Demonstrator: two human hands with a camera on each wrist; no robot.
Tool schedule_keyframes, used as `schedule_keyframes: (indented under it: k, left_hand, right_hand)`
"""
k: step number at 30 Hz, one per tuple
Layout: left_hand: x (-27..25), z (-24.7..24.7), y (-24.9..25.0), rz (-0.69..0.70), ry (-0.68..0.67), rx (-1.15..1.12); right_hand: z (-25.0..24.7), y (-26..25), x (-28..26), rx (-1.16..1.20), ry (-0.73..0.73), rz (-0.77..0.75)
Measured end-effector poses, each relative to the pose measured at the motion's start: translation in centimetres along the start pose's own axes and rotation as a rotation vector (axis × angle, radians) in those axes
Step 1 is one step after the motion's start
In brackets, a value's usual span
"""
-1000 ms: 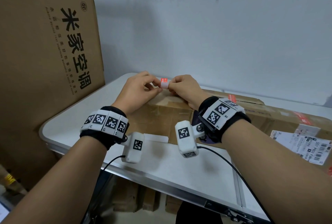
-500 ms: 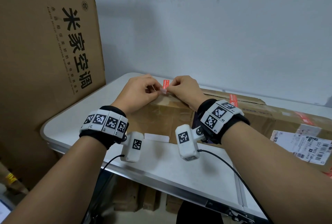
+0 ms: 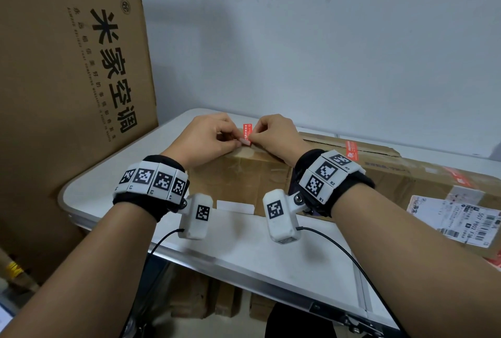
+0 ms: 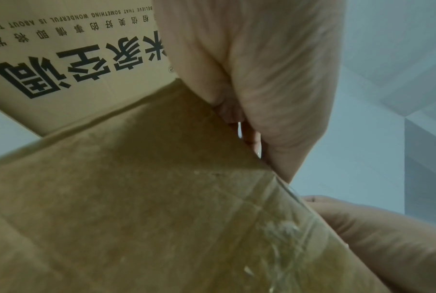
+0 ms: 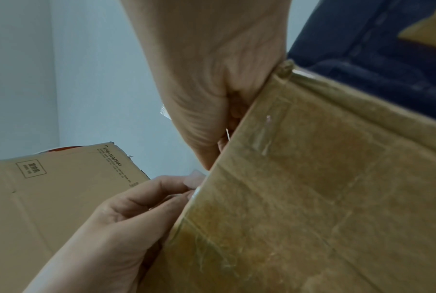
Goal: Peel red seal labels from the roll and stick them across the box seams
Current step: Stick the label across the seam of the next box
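Over the near left corner of the brown box (image 3: 244,180), both my hands meet. My left hand (image 3: 235,142) pinches the small end of the label roll (image 3: 245,143), which shows pale pink. My right hand (image 3: 253,137) pinches the red seal label (image 3: 247,130), which stands upright between the two hands. The wrist views show only my left palm (image 4: 262,79) and right palm (image 5: 211,79) against the taped box side (image 4: 161,198); the label is hidden there. Two red labels (image 3: 351,153) lie stuck on the box top further right.
The box lies on a white table (image 3: 244,251) against a pale wall. A tall printed carton (image 3: 67,93) stands at the left edge. A white shipping label (image 3: 458,218) covers the box's right end. A white slip (image 3: 235,207) lies by the box's foot.
Both hands have sunk slightly towards the box corner. More of the red label now shows, standing taller between the fingertips.
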State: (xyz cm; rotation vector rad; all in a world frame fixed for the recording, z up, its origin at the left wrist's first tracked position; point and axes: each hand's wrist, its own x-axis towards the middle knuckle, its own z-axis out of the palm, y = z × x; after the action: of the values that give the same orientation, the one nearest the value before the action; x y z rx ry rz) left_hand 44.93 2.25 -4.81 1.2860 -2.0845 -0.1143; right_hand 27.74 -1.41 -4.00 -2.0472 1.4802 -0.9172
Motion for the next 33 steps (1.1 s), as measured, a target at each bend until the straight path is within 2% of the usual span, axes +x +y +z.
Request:
schedule_keyframes:
  k: [13,26,33]
  left_hand:
    - [0.2,0.1,-0.1,-0.021,-0.020,0.058]
    - [-0.2,-0.2,0.4,-0.037,-0.067,-0.015]
    - [0.1,0.0,-0.1,-0.073,-0.043,-0.009]
  right_hand:
    - [-0.4,-0.6,-0.6,-0.106,0.001,-0.015]
    - [-0.5,-0.5,1.9,-0.293,-0.029,0.076]
    - [-0.8,-0.5,-0.2,-0.184,-0.015,-0.057]
